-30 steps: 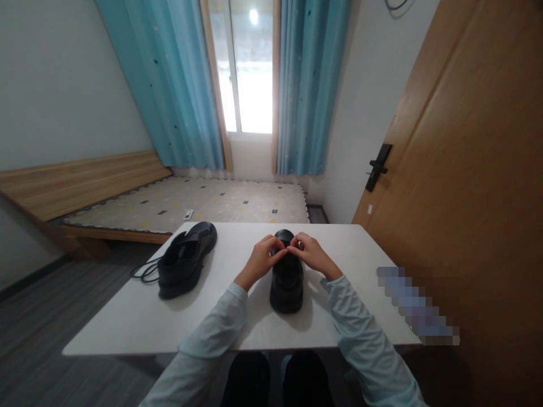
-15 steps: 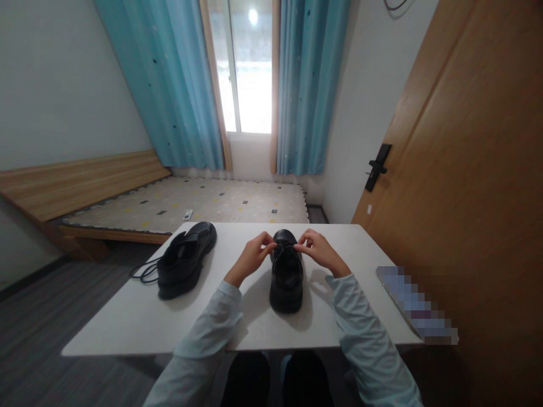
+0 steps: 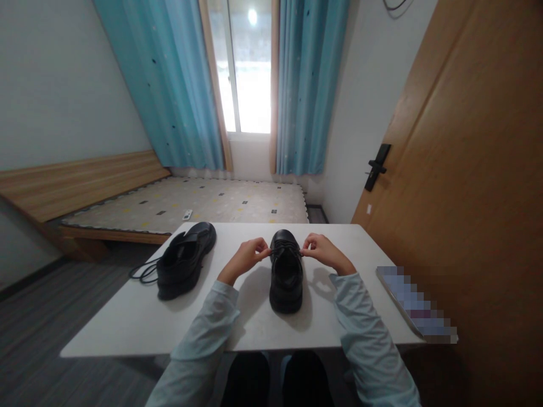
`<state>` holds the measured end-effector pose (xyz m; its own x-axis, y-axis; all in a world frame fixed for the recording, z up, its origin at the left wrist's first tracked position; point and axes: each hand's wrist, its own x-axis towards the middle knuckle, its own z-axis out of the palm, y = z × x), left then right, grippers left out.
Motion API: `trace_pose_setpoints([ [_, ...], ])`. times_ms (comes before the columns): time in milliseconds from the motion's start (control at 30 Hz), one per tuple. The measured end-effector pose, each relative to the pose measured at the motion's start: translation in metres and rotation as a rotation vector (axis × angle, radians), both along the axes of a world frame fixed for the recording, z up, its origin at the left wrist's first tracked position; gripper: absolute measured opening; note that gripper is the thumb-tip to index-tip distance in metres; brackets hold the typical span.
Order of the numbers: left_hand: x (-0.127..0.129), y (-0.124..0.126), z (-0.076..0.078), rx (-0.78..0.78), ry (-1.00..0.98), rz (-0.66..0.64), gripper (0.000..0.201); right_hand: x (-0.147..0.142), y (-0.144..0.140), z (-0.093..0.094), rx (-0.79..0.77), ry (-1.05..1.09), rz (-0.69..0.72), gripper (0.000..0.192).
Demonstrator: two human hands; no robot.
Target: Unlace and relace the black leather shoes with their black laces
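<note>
A black lace-up shoe point(image 3: 286, 291) stands upright on the white table point(image 3: 190, 333) in front of me, its toe pointing away. At the left of its lacing, my left hand point(image 3: 250, 254) pinches a black shoelace between thumb and fingertips. My right hand point(image 3: 321, 251) pinches the lace on the opposite side in the same way. The laces point(image 3: 285, 247) cross over the front of the shoe between both hands; the exact shape of the knot is too small to make out. A second black shoe point(image 3: 182, 265) rests at the left with its laces trailing loose behind the heel.
A flat blurred-out object point(image 3: 416, 305) lies along the table's right edge. Beyond the table is a bed point(image 3: 212, 198) with a small white remote point(image 3: 187, 215) on it. A wooden door point(image 3: 466, 169) stands close on the right.
My hands have moved apart, the left one leftward and the right one rightward, each drawing its lace outward from the middle of the shoe. The shoe has stayed in place.
</note>
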<state>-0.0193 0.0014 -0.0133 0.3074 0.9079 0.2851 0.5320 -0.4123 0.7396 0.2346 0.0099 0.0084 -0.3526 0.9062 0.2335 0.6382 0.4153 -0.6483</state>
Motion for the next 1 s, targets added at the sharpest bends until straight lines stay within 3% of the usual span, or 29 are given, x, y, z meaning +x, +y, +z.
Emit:
trace_pose_setpoints([
  [267,-0.004,-0.002,0.002,-0.119,0.063,-0.016,0.019,0.002,0.0,-0.001,-0.049,-0.064,0.024,0.009],
  [467,-0.004,-0.001,0.001,-0.185,0.176,-0.076,0.017,0.001,0.002,-0.006,-0.19,-0.048,0.078,0.009],
  [633,0.001,-0.003,0.005,-0.018,0.093,-0.002,0.019,0.002,0.0,-0.004,-0.281,0.035,0.083,0.01],
  [767,0.011,-0.007,0.011,0.134,-0.087,0.031,0.023,0.0,-0.002,0.001,-0.172,0.176,0.105,0.02],
  [1000,0.031,-0.013,0.008,0.287,-0.096,0.017,0.018,-0.022,-0.005,0.002,-0.034,0.247,0.06,0.028],
])
